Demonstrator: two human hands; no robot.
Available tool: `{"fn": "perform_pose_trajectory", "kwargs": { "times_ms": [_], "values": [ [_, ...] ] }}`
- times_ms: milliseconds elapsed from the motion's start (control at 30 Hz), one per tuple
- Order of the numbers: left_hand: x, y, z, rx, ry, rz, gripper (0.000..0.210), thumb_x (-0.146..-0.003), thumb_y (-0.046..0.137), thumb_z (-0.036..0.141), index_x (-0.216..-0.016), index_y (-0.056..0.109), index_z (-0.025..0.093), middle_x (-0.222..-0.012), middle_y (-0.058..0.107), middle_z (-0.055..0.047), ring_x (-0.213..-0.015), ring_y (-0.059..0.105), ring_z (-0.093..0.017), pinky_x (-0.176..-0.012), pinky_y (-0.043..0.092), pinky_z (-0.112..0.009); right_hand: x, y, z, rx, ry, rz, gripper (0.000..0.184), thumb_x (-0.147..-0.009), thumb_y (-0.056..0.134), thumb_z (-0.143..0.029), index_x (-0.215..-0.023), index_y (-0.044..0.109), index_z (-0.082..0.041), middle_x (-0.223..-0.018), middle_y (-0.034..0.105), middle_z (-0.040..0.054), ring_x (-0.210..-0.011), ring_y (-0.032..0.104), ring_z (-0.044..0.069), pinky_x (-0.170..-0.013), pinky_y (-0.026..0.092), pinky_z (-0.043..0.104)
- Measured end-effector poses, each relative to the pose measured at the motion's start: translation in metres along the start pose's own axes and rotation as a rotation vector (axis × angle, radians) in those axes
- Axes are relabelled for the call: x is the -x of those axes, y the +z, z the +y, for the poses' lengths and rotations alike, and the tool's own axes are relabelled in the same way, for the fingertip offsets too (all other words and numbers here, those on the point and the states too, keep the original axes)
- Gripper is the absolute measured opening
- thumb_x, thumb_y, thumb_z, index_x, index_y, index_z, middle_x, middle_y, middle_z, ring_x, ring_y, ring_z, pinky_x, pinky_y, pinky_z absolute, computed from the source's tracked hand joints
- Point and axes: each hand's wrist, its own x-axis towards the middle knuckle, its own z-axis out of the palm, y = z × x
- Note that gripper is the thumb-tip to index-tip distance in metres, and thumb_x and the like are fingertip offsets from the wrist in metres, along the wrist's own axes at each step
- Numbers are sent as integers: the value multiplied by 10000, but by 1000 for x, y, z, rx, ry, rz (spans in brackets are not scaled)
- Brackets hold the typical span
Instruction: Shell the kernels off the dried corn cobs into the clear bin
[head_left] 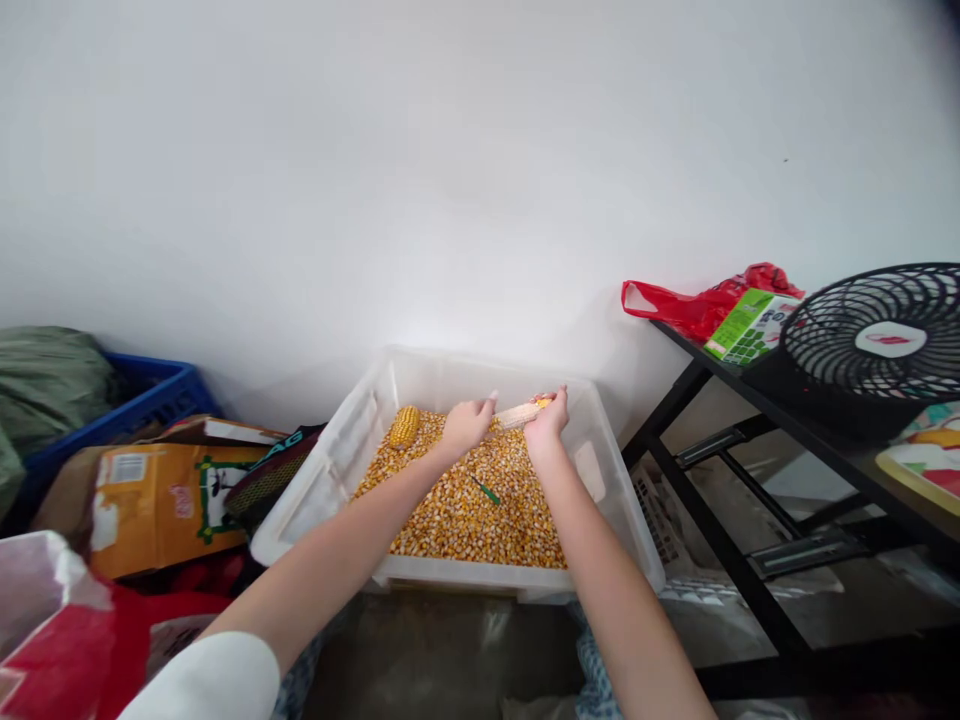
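Note:
Between my two hands a corn cob [517,416] is held above a clear plastic bin [480,574]. Most of the cob is bare and pale, with some yellow kernels left at its right end. My left hand [469,424] is closed around the left end. My right hand [547,415] wraps the right end, palm partly turned up. Loose corn kernels [480,530] cover the bin's bottom. A full yellow ear of corn [405,427] lies on them at the back left. Below my hands, a thin tool with a green handle [489,493] rests on the kernels.
On the right stands a black table [825,400] with a red plastic bag [697,305], a green-and-white box [750,325] and a black fan [885,335]. Left of the bin are an orange cardboard box [161,500] and a blue crate [161,395]. A white wall [480,180] rises behind.

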Motion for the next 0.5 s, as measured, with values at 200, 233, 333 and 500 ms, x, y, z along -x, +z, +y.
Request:
{"fn": "perform_pose_trajectory", "kwargs": {
  "times_ms": [200, 233, 333, 500],
  "values": [
    [11, 12, 25, -142, -72, 85, 743, -809, 57, 574, -633, 631, 135, -640, 617, -142, -686, 589, -222, -640, 373, -282, 8, 8, 4, 43, -32, -8, 338, -772, 424, -400, -537, 287, -200, -398, 363, -78, -348, 402, 67, -400, 385, 205],
    [10, 15, 24, -93, -132, 88, 741, -815, 53, 559, -612, 624, 133, -617, 611, -147, -672, 591, -222, -626, 379, -280, 11, 11, 4, 66, -57, -40, 337, -768, 429, -400, -534, 293, -199, -391, 360, -79, -339, 399, 69, -387, 376, 206],
    [4, 22, 19, 125, -325, 82, 648, -832, 128, 500, -594, 600, 125, -579, 597, -148, -617, 593, -211, -568, 393, -268, 20, 18, 8, 141, -139, -152, 354, -762, 427, -430, -520, 313, -197, -368, 350, -81, -312, 386, 74, -355, 354, 208],
    [2, 33, 15, 703, -665, 137, 362, -812, 301, 352, -735, 561, 113, -609, 588, -97, -485, 555, -162, -469, 403, -252, 32, 24, 18, 308, -245, -296, 402, -767, 396, -480, -493, 336, -191, -351, 361, -70, -304, 384, 71, -342, 331, 195]
  ]
}}
